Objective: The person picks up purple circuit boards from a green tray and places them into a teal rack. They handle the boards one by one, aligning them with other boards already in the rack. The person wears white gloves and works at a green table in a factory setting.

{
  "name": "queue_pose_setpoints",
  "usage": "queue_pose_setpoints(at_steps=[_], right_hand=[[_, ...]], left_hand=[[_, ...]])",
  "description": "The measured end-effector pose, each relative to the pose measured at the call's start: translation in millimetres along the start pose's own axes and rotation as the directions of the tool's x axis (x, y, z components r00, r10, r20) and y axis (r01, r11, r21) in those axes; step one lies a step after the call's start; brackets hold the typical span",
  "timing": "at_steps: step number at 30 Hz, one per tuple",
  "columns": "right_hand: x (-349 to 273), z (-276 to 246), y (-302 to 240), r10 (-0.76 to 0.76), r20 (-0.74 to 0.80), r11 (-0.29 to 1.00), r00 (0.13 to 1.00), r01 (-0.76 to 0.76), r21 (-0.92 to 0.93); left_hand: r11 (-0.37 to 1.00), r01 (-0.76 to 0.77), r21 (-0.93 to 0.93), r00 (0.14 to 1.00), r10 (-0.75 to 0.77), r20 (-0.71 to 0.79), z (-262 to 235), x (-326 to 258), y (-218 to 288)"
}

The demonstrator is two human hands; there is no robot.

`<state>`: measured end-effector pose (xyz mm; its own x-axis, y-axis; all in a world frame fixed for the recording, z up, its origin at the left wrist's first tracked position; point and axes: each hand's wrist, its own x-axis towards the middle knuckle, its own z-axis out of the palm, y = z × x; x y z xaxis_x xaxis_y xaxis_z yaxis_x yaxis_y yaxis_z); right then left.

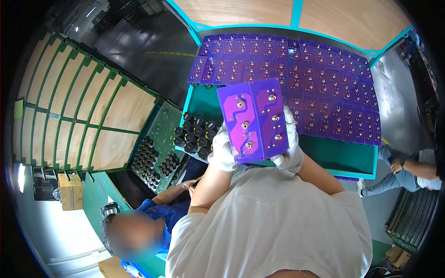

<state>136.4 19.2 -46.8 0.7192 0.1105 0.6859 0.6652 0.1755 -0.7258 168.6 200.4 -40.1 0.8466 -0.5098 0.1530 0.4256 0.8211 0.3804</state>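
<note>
A purple circuit board [238,121] with several brass-coloured terminals is held up in front of my chest, its terminal side facing up. A dark seam runs down its middle; I cannot tell whether it is one panel or two side by side. My left hand [223,149], in a white glove, grips the left edge. My right hand [292,150], gloved too, grips the right edge, with its fingers partly behind the board. Beyond the held piece, rows of similar purple boards [331,88] lie in a teal-framed tray [340,155], terminals up.
Black cylinders [197,134] stand in the tray's left part, and more cylinders [148,162] on a green surface. A co-worker in blue [157,213] is close on my left. A slatted wooden rack [83,106] stands far left; another person's leg [382,183] shows at right.
</note>
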Motion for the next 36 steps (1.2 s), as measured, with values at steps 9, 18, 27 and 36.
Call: queue_pose_setpoints(at_steps=[9, 18, 27, 36], right_hand=[[-9.5, -1.2, -10.5, 0.053, -0.053, 0.991, 0.997, -0.047, 0.124], [-24.9, -16.5, -11.9, 0.055, -0.021, 0.986, 0.998, -0.051, 0.160], [-27.4, -30.0, -27.4, 0.001, 0.028, 1.000, 1.000, -0.001, 0.006], [-40.4, -30.6, -38.4, 0.053, 0.033, 0.994, 0.998, -0.056, 0.089]], left_hand=[[0.994, 0.070, -0.083, 0.990, -0.080, -0.120, 7.9, -2.3, -5.1], [0.997, 0.033, -0.072, 0.995, -0.040, -0.092, 33.9, -3.6, -21.8], [0.972, -0.058, 0.228, 0.980, 0.099, -0.173, 35.6, -14.3, -40.3], [0.999, -0.014, -0.030, 0.981, 0.007, -0.196, 43.1, -30.4, -53.2]])
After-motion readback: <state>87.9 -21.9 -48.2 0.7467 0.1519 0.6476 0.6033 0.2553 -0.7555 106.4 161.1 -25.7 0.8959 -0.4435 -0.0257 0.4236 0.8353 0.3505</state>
